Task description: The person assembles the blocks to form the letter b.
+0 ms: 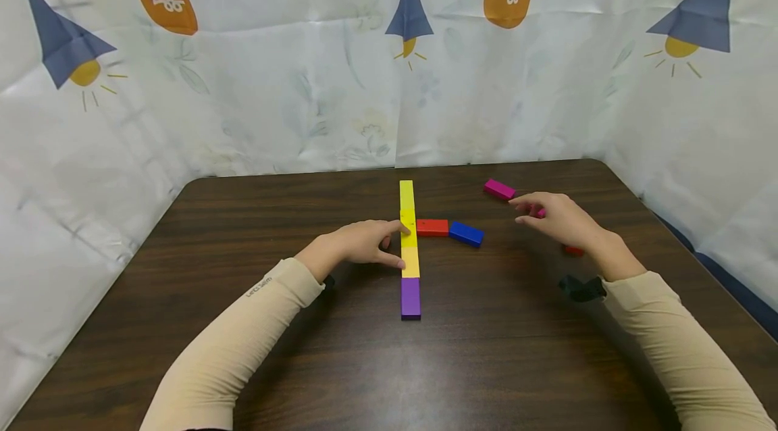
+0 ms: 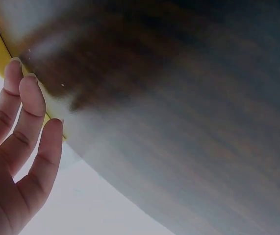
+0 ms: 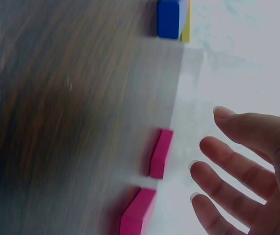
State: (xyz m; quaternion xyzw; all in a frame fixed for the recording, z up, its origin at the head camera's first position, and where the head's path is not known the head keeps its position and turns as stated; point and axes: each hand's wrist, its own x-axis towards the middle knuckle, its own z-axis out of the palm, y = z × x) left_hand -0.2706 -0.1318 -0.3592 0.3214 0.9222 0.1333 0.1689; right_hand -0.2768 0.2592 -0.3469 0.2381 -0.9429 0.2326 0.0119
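A straight row of yellow blocks (image 1: 406,194) ends in a purple block (image 1: 410,298) at the near side. My left hand (image 1: 365,242) is at the left of this row, its index finger and thumb right at the yellow blocks, fingers loosely extended. A red block (image 1: 432,227) branches right from the row, followed by a slightly angled blue block (image 1: 466,234). Over on the right, my right hand (image 1: 562,217) hovers with nothing held. Near its fingers lies a magenta block (image 1: 500,189); a second magenta block (image 3: 138,214) is partly hidden behind the hand in the head view.
Another red block (image 1: 573,250) lies partly covered by the right wrist. Everything stands on a dark wooden table (image 1: 273,201) with rounded far corners. A patterned white curtain (image 1: 273,93) hangs behind the table and along its sides.
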